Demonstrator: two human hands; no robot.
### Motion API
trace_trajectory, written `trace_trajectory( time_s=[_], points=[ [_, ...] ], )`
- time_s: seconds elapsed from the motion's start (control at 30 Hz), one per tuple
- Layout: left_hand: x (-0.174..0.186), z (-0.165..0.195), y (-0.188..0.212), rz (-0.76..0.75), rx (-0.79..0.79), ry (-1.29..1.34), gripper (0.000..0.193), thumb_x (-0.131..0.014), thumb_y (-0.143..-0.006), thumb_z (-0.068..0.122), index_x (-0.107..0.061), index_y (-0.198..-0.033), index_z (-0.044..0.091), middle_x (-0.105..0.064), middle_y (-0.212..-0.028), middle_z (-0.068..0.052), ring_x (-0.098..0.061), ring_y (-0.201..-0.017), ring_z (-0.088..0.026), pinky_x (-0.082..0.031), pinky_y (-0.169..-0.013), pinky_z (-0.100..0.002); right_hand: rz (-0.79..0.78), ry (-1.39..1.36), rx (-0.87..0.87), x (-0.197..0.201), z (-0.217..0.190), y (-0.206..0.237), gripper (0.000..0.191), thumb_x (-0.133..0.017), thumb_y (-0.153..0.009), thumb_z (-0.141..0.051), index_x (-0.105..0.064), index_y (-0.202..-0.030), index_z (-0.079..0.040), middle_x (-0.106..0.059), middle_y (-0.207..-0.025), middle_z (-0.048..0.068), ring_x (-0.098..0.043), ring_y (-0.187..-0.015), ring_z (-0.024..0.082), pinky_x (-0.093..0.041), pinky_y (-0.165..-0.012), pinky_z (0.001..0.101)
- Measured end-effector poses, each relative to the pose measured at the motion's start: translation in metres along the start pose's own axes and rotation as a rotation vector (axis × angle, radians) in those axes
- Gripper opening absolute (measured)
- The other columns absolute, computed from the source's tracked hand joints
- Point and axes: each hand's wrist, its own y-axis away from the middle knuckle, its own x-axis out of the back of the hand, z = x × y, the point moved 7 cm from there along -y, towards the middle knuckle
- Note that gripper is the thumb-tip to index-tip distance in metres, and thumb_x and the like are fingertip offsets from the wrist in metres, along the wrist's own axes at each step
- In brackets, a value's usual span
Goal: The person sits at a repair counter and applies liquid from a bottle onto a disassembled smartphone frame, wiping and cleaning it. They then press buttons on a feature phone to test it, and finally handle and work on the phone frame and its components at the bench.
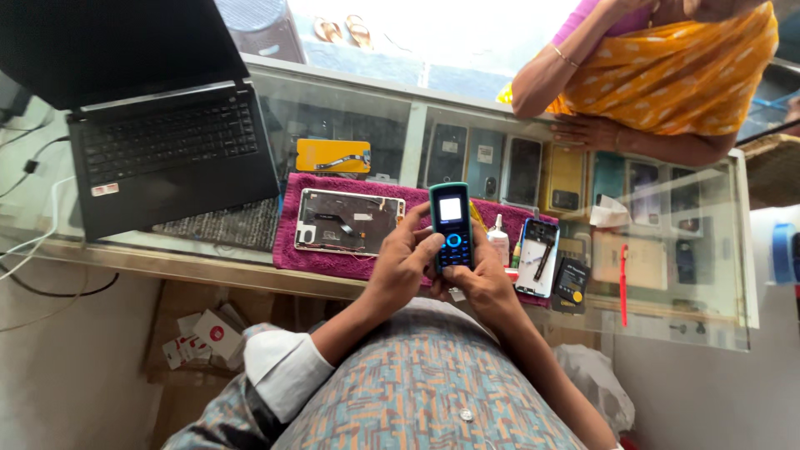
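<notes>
A small blue keypad phone (451, 225) is held upright between both hands above the near edge of the surface (250, 267), its long axis running from 6 to 12 o'clock and its lit screen at the top. The grip of the left hand (402, 265) is closed around the phone's left side, with the thumb laid across the keypad. The grip of the right hand (482, 283) is wrapped around the lower right side from 5 o'clock, fingers pressed to the casing. Both hands are in contact with the phone; neither is nearer.

Under the phone a maroon cloth (325, 254) is spread on the glass. At 9 o'clock an opened smartphone back (348, 221) lies flat; at 3 o'clock stand a small white glue bottle (498, 242) and another opened handset (537, 257). At 10 o'clock a black laptop (167, 150) is open. At 1 o'clock another person's hand (587, 131) rests on the surface
</notes>
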Motion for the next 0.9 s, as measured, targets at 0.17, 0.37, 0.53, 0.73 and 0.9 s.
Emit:
trace_trajectory(
  time_s=[0.17,0.37,0.53,0.73,0.9],
  points=[
    [0.003,-0.006,0.004,-0.021,0.010,-0.083,0.048,-0.056,-0.101,0.007,-0.047,-0.147,0.004,-0.072,-0.095,-0.008,-0.060,-0.069,-0.007,-0.052,-0.059,-0.023,-0.004,-0.007,-0.038,0.006,0.016,0.004,0.069,-0.054,-0.087,0.009,-0.028,-0.150,-0.007,-0.066,-0.085,0.016,-0.071,-0.067,0.024,-0.058,-0.055,0.0333],
    [-0.006,-0.008,0.002,-0.058,0.018,-0.080,0.048,-0.056,-0.102,0.008,-0.046,-0.149,0.005,-0.072,-0.097,-0.007,-0.060,-0.073,-0.005,-0.052,-0.060,-0.022,0.017,-0.021,-0.032,0.012,0.015,0.009,0.071,-0.053,-0.087,0.010,-0.026,-0.150,-0.008,-0.067,-0.087,0.017,-0.071,-0.068,0.025,-0.059,-0.056,0.0347],
    [-0.013,-0.013,0.004,-0.057,0.023,-0.221,0.051,-0.057,-0.101,0.008,-0.046,-0.151,0.006,-0.071,-0.092,-0.010,-0.057,-0.067,-0.007,-0.050,-0.057,-0.023,-0.012,-0.010,-0.018,0.015,0.012,0.023,0.068,-0.052,-0.091,0.004,-0.024,-0.152,-0.006,-0.067,-0.098,0.024,-0.073,-0.076,0.031,-0.062,-0.066,0.0395],
    [-0.027,-0.014,0.010,-0.120,-0.003,-0.173,0.050,-0.055,-0.104,0.007,-0.042,-0.152,0.003,-0.073,-0.105,-0.010,-0.065,-0.081,-0.005,-0.056,-0.066,-0.021,0.001,-0.239,-0.005,0.028,0.014,0.031,0.059,-0.038,-0.097,-0.017,-0.031,-0.153,-0.001,-0.064,-0.113,0.029,-0.074,-0.077,0.038,-0.064,-0.066,0.0454],
    [-0.033,-0.020,0.017,-0.102,0.061,-0.129,0.052,-0.056,-0.102,0.008,-0.042,-0.152,0.005,-0.070,-0.096,-0.011,-0.060,-0.068,-0.009,-0.051,-0.054,-0.025,-0.031,-0.258,0.028,0.035,0.018,0.036,0.056,-0.039,-0.099,-0.016,-0.035,-0.153,0.001,-0.067,-0.107,0.028,-0.074,-0.076,0.037,-0.063,-0.061,0.0449]
  ],
)
